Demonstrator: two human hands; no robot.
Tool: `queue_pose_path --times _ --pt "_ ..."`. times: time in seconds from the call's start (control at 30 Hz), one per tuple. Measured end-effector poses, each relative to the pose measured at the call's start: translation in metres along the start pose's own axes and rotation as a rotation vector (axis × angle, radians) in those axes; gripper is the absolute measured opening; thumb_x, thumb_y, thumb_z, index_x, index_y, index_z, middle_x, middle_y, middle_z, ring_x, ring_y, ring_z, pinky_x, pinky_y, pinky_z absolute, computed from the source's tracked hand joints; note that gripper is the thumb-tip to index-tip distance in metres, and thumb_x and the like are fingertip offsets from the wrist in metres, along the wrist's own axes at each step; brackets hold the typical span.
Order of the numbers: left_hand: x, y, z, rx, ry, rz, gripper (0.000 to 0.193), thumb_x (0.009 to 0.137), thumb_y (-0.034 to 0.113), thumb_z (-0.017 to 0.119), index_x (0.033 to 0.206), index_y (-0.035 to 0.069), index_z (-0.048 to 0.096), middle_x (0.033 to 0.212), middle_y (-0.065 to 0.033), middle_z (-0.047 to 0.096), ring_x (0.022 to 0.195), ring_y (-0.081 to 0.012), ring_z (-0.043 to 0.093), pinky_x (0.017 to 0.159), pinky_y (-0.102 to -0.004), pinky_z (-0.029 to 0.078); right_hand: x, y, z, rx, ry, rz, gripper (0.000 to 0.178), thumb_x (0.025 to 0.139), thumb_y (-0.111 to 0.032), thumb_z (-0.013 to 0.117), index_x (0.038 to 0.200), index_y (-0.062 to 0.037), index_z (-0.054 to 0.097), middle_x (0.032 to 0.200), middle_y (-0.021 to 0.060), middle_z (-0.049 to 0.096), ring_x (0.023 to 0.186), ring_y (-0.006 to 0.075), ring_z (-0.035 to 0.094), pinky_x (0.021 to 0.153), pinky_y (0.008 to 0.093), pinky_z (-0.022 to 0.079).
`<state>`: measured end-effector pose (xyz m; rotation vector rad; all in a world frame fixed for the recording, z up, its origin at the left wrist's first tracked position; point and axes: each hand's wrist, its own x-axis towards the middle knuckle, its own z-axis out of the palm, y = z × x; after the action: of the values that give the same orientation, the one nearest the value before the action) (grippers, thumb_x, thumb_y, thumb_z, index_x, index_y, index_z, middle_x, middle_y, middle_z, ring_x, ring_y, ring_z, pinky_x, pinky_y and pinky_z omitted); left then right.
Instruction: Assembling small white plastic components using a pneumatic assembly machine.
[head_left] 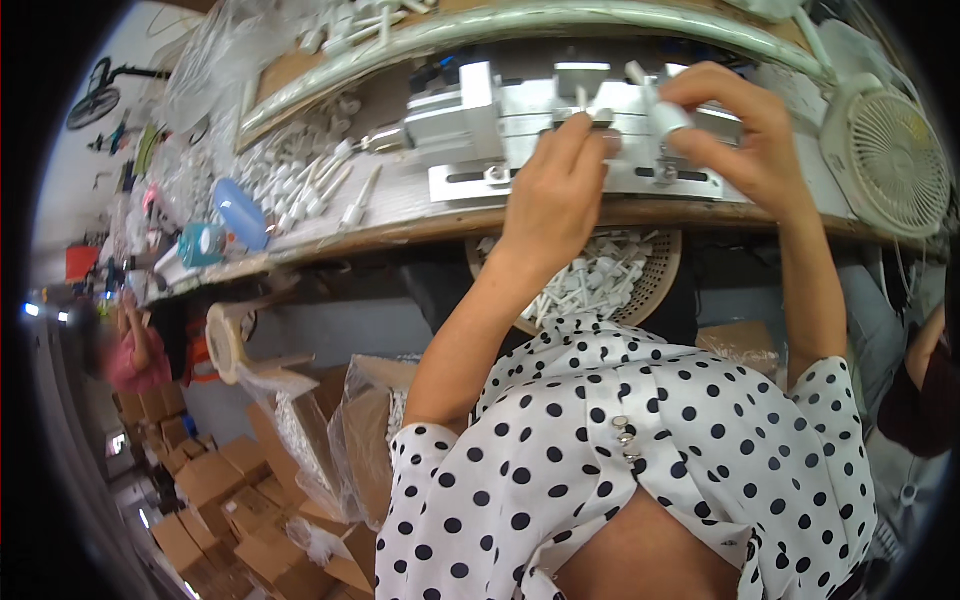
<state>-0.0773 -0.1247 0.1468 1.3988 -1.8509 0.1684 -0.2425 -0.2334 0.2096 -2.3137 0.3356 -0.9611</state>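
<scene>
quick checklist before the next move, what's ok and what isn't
1. Left hand at the jig: ok, fingertips at its middle.
2. Stem by those fingertips seated properly: cannot tell, too small and partly hidden.
3. Right hand has its piece: ok, a white cylinder between thumb and fingers.
4. Right hand clear of the fan: ok, a gap shows between them.
5. Loose white parts off the jig: ok, the bench pile lies to its left.
6. Basket fully in view: not ok, left forearm and shirt cover some of it.
</scene>
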Motion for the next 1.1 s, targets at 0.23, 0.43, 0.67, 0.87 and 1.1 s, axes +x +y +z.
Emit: queue_pose_path --times 0.23,0.43,0.67,0.87,1.1 --pt "-0.056 0.01 -0.027 -0.131 0.014 -0.093 0.032 0.066 0.004 0.071 0.095 0.002 0.059 0.106 -0.0153 0.055 0.093 -0.0306 0.055 0.079 -0.0371 0.046 0.002 0.008 0.047 -0.25 -0.104 -0.337 0.016 0.065 -0.01 0.066 0.075 -0.0015 0.057 0.074 0.0097 0.057 0.078 0.0238 0.056 0.069 0.0335 0.046" --pt "-0.077 -0.053 -0.084 0.429 0.338 -0.347 0.023 0.069 0.005 0.066 0.091 0.002 0.058 0.099 -0.0149 0.058 0.087 -0.0324 0.054 0.079 -0.0406 0.042 0.012 0.006 0.053 -0.52 -0.223 -0.363 0.018 0.061 -0.01 0.065 0.072 -0.0046 0.052 0.071 0.008 0.055 0.074 0.0237 0.055 0.069 0.0342 0.044" --pt "-0.095 -0.123 -0.129 0.278 -0.07 -0.855 0.04 0.072 0.013 0.064 0.107 -0.004 0.055 0.084 -0.0126 0.058 0.068 -0.0218 0.055 0.064 -0.0336 0.044 0.016 -0.001 0.058 -0.495 -0.266 -0.285 0.022 0.06 -0.01 0.067 0.075 -0.0041 0.052 0.074 0.0086 0.055 0.078 0.0261 0.054 0.068 0.0362 0.043" --pt "-0.09 -0.084 -0.129 -0.649 0.368 -0.968 0.033 0.086 0.016 0.054 0.114 -0.002 0.052 0.085 -0.0091 0.059 0.067 -0.0115 0.054 0.058 -0.0225 0.043 0.001 -0.009 0.049 -0.345 -0.29 -0.22 0.027 0.061 -0.015 0.07 0.082 -0.0046 0.058 0.084 0.0092 0.058 0.084 0.0259 0.054 0.073 0.0354 0.042" --pt "-0.084 -0.058 -0.134 -1.275 0.36 -0.75 0.038 0.093 0.017 0.041 0.12 -0.009 0.039 0.091 -0.0172 0.055 0.073 -0.0188 0.053 0.059 -0.026 0.043 0.045 -0.001 0.023 -0.356 -0.178 -0.186 0.03 0.068 -0.022 0.07 0.09 -0.0047 0.06 0.08 0.0086 0.059 0.079 0.0265 0.056 0.074 0.0361 0.043"
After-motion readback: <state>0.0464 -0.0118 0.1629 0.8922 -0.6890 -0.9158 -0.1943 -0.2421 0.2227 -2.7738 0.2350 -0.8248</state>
